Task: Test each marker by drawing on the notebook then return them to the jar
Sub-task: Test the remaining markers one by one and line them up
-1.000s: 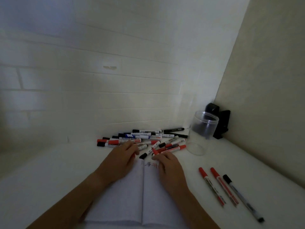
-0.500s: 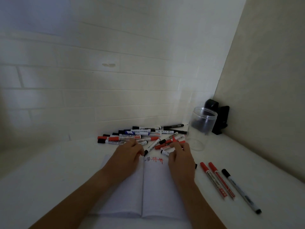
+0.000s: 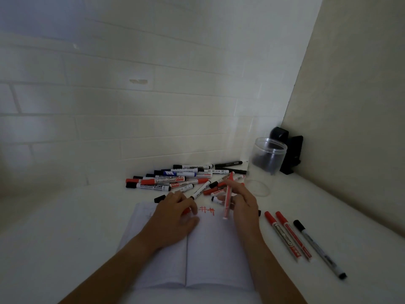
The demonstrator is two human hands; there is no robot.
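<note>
Raised now — right hand pinching blurred red marker.

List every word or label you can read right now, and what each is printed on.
"WHITEBOARD MARKER": black-capped marker at the front left of the pile.
"M": blue label on a marker further back.
Red tally-style marks, no words: notebook.
Labels on the other pile markers and the three markers on the right: too blurred to read.
</note>
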